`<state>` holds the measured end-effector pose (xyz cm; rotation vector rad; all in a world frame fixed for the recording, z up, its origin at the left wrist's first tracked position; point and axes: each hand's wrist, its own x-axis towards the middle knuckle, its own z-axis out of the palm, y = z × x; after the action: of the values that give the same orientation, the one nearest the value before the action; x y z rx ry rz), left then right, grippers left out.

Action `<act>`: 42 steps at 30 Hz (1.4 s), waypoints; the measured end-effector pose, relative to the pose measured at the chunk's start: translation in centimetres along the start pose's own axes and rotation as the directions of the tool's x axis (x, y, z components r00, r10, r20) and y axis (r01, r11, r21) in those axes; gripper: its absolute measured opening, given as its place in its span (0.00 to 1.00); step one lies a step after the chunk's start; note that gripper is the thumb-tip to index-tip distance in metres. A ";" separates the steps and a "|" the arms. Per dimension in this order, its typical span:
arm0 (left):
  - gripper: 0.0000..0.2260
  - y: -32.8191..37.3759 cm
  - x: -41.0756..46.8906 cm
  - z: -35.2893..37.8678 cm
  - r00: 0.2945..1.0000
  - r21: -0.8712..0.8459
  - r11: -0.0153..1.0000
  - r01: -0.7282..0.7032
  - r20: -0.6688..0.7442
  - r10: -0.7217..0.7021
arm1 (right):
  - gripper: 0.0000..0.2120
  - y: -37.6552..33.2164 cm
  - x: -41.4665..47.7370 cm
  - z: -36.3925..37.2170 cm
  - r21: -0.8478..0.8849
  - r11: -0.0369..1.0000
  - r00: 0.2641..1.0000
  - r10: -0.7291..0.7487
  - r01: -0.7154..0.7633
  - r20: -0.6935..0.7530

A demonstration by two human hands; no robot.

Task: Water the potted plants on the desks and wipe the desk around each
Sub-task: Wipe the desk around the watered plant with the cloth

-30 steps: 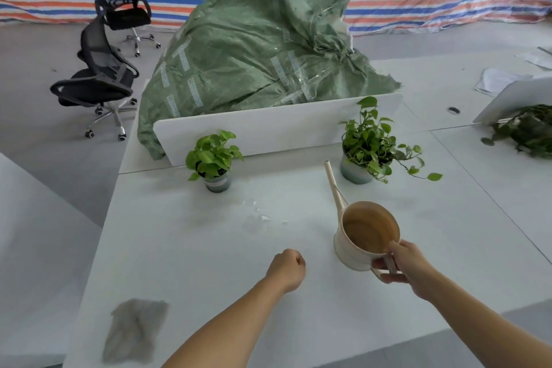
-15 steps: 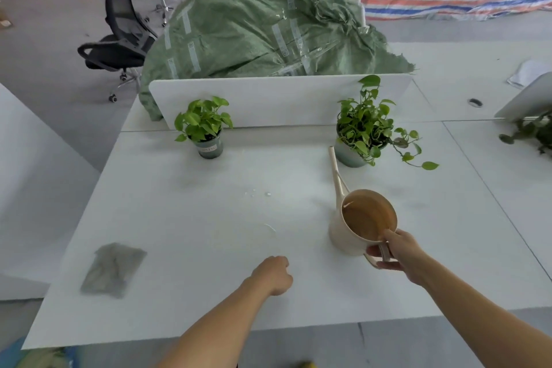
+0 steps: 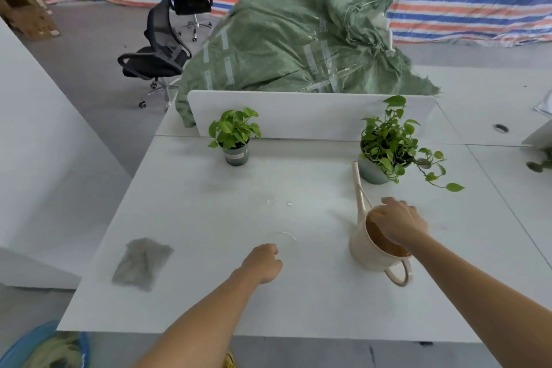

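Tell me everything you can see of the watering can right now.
The watering can is cream, plastic-looking, brownish inside, and stands upright on the white desk. Its long thin spout points toward the larger potted plant; its loop handle faces the person, ungripped. The right hand is over its open top, fingers spread; contact is unclear.

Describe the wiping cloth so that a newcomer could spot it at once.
Start at the white desk with the two potted plants along its back divider. Go to its near left corner: the cloth lies flat there, left of the left hand. It is the only grey, crumpled thing on the desk.
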<state>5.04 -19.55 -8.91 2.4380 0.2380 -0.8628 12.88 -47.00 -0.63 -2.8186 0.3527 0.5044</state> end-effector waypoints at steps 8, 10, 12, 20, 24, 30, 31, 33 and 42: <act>0.20 -15.6 -0.3 -7.8 0.981 -0.018 0.989 0.150 -0.126 -0.151 | 0.23 -15.5 -1.6 7.1 0.030 0.984 0.974 -0.179 0.177 0.141; 0.18 -17.5 -0.9 -8.6 0.959 -0.002 0.979 0.205 -0.199 -0.201 | 0.22 -16.4 -2.4 8.4 0.049 0.984 0.967 -0.180 0.174 0.182; 0.17 -20.2 -1.4 -10.2 0.924 0.032 0.962 0.270 -0.290 -0.249 | 0.21 -18.2 -2.8 10.7 0.053 0.981 0.950 -0.196 0.188 0.242; 0.22 -30.2 -1.3 -12.1 0.912 -0.104 0.943 0.317 -0.241 -0.333 | 0.20 -27.7 -5.4 20.4 0.077 0.945 0.835 -0.318 0.318 0.448; 0.08 -30.8 -0.8 -12.0 0.937 -0.278 0.934 0.224 -0.203 -0.285 | 0.26 -31.1 -6.3 23.7 0.158 0.912 0.787 -0.408 0.380 0.462; 0.12 -28.4 0.0 -12.8 0.987 -0.468 0.881 0.068 -0.100 -0.129 | 0.06 -33.0 -6.6 25.9 0.332 0.898 0.767 -0.425 0.290 0.481; 0.12 -28.0 0.2 -12.9 0.986 -0.480 0.875 0.058 -0.110 -0.126 | 0.06 -32.4 -6.5 25.7 0.353 0.902 0.790 -0.399 0.247 0.465; 0.11 -27.1 0.7 -13.2 0.978 -0.497 0.865 0.071 -0.134 -0.158 | 0.11 -30.8 -5.9 24.8 0.403 0.900 0.828 -0.347 0.163 0.440; 0.07 -20.9 2.8 -16.3 0.987 -0.569 0.822 0.016 -0.121 -0.103 | 0.02 -26.1 -4.4 16.8 0.531 0.811 0.961 -0.277 0.243 -0.016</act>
<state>8.92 6.84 -9.00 1.9318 0.5470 -0.5314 10.99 -16.83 -8.86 -2.2548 0.0663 0.3618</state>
